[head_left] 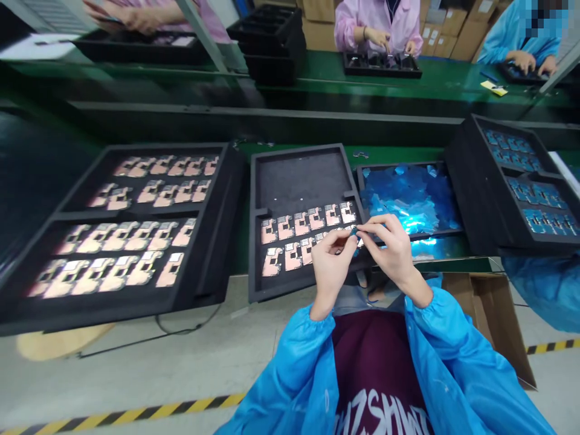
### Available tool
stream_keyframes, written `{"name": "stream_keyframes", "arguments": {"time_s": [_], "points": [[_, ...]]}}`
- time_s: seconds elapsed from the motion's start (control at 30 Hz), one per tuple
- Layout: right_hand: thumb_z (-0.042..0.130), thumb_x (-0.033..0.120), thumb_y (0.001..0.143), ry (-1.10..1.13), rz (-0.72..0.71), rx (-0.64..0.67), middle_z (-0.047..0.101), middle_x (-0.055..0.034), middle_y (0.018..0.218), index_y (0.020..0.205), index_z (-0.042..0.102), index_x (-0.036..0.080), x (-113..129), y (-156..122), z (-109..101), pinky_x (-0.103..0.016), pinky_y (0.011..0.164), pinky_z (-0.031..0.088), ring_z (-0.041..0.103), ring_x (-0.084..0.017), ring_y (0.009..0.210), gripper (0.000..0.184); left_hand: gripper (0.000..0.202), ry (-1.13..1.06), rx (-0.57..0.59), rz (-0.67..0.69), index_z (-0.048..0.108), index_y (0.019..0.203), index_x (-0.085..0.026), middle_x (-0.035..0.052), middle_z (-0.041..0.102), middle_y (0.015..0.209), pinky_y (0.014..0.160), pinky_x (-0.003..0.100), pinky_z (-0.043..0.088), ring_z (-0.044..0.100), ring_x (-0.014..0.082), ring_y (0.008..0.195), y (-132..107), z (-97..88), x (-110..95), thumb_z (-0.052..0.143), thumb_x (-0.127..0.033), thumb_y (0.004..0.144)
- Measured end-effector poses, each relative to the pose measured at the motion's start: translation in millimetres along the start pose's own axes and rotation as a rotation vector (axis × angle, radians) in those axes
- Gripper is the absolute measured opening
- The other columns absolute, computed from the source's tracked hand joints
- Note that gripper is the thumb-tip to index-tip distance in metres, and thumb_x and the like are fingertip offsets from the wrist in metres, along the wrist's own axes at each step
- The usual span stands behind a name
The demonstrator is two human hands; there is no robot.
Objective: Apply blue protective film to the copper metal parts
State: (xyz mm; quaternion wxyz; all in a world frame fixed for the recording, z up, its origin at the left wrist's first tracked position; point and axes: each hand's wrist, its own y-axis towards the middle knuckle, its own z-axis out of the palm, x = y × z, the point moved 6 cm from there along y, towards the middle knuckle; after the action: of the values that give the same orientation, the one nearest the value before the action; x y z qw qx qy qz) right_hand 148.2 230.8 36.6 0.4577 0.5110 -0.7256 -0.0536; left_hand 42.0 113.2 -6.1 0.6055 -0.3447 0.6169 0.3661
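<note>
Above the lower right of the middle black foam tray, both my hands meet at a small circuit board showing blue film. My left hand is closed with thumb and fingers pinching it from the left. From the other side my right hand pinches at its top edge, fingertips together; whether they hold film or the board itself is too small to tell. Fingers hide most of the board. Beneath lie rows of copper-coloured circuit boards in the tray, partly covered by my left hand.
A tray of crumpled blue film adjoins on the right, beside a stack of foam trays with blue-covered boards. Left stands another foam tray stack with copper-coloured boards. Across the green bench, several co-workers handle trays. A cardboard box sits below.
</note>
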Motion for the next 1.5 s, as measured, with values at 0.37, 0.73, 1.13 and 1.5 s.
{"name": "stream_keyframes", "arguments": {"time_s": [0.37,0.73,1.13,1.5], "points": [[0.054,0.021,0.111,-0.176,-0.266,0.137,0.080,-0.0104,0.118,0.123,0.078,0.029,-9.6,-16.4,2.8,-0.048,0.099,0.064,0.072,-0.028,0.111,0.028,0.039,-0.290,0.111,-0.268,0.088,0.111,-0.022,0.0094,0.085,0.116,0.090,0.038,0.064,0.078,0.0244,0.100,-0.1,2.4,24.8,0.094,-0.041,0.078],[0.056,0.017,0.110,-0.100,-0.357,0.076,0.081,-0.0078,0.111,0.119,0.076,0.028,2.2,-33.9,-19.2,-0.045,0.092,0.066,0.074,-0.026,0.107,0.024,0.036,-0.471,0.153,-0.411,0.081,0.103,-0.016,0.0087,0.082,0.106,0.076,0.031,0.065,0.077,0.0194,0.087,24.4,-7.9,14.3,0.097,-0.033,0.075],[0.066,0.024,0.095,-0.345,0.401,0.290,0.082,-0.0093,0.101,0.103,0.076,0.024,-184.1,68.5,-37.9,-0.040,0.087,0.060,0.076,-0.028,0.097,0.013,0.010,0.170,0.035,-0.259,0.074,0.091,-0.012,0.0101,0.077,0.085,0.067,0.026,0.055,0.072,0.0154,0.073,185.3,-5.3,23.6,0.080,-0.012,0.084],[0.058,0.037,0.109,-0.713,0.398,0.563,0.075,-0.0181,0.134,0.130,0.073,0.016,-249.4,215.8,41.3,-0.037,0.105,0.053,0.068,-0.032,0.129,0.033,0.034,0.901,0.270,0.066,0.079,0.121,-0.014,0.0108,0.083,0.093,0.092,0.043,0.056,0.078,0.0355,0.101,209.4,-9.1,-4.1,0.074,-0.029,0.091]]}}
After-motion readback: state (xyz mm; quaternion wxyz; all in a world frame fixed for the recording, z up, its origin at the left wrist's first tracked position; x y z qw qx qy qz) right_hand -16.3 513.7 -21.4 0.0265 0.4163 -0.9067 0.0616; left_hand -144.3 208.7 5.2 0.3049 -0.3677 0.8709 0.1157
